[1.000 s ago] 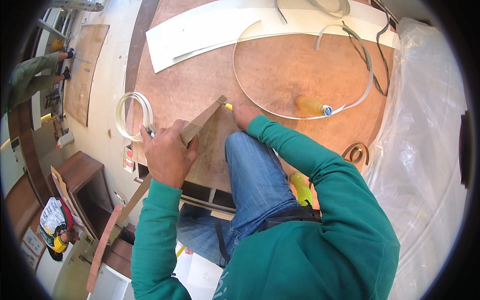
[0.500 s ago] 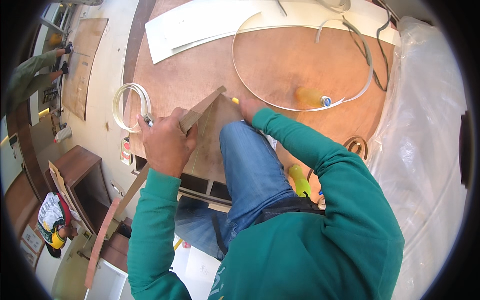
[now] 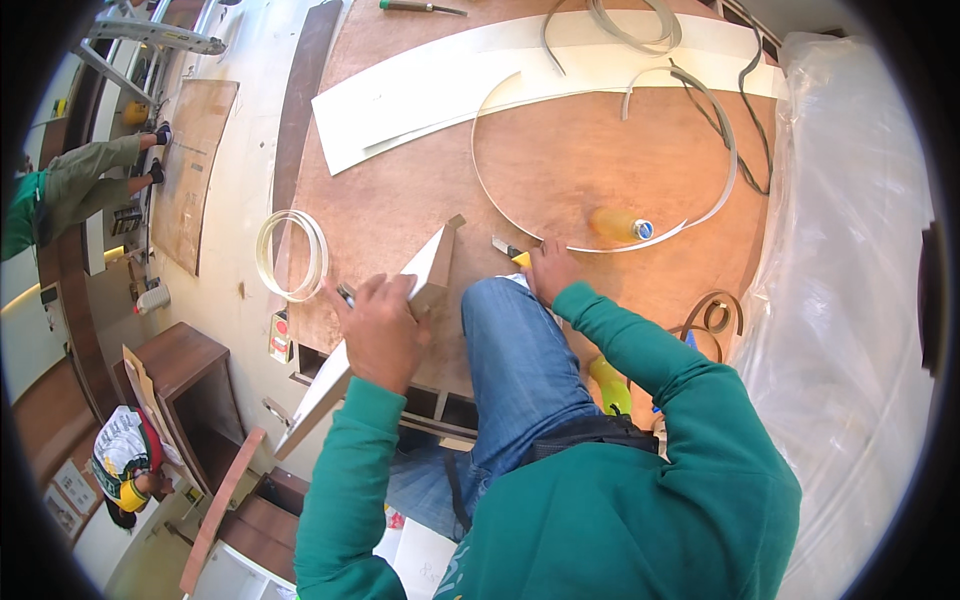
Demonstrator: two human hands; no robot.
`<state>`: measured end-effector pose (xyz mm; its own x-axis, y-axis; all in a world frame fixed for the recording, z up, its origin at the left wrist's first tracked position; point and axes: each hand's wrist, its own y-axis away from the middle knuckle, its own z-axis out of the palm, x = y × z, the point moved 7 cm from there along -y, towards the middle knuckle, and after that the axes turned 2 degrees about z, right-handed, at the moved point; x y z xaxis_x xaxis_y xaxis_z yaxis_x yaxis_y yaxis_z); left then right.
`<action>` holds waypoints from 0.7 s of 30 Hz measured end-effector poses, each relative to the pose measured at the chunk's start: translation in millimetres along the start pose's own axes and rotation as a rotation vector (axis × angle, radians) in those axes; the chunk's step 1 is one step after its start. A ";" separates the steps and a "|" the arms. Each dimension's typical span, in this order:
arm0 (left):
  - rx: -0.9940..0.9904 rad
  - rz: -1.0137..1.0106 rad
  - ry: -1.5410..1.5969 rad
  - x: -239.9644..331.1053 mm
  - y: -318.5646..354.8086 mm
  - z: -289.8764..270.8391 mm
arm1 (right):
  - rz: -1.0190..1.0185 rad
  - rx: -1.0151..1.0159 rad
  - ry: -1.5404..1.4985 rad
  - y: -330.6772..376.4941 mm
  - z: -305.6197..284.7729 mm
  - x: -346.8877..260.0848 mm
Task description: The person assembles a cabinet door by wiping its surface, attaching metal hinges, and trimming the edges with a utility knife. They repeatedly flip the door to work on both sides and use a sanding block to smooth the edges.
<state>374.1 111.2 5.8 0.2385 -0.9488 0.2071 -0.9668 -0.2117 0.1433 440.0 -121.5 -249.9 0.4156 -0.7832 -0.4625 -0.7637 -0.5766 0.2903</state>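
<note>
Gripping: my left hand [image 3: 380, 330] closed around the white board [image 3: 400, 310], long axis running from 7 o'clock to 1 o'clock, top end resting on the brown tabletop [image 3: 600, 170]. My right hand [image 3: 548, 270] closed on the yellow-handled knife [image 3: 508, 250], blade pointing to 10 o'clock, just beside the board's upper end, nearer it than the left.

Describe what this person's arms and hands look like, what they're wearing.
Both arms wear long green sleeves ending at the wrists. The left hand and right hand are bare, no gloves. No watch or ring is visible. Blue jeans cover the raised knee.
</note>
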 end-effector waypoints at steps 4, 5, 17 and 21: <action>-0.013 0.012 -0.069 13.2 15.7 9.9 | -0.082 -0.058 -0.177 -43.2 -14.4 -26.9; -0.008 0.005 -0.040 14.8 18.1 11.7 | -0.184 0.021 -0.235 -56.9 -20.4 -41.7; 0.035 0.010 -0.051 13.1 20.4 9.5 | -0.320 -0.108 -0.029 -139.9 27.3 -67.4; 0.033 0.002 -0.020 -9.2 -2.9 -4.1 | -0.147 -0.297 0.015 -148.9 43.3 -62.9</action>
<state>375.0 121.5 7.5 0.2351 -0.9537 0.1875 -0.9698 -0.2173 0.1106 506.1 23.7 -300.3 0.5194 -0.6885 -0.5062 -0.5185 -0.7247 0.4537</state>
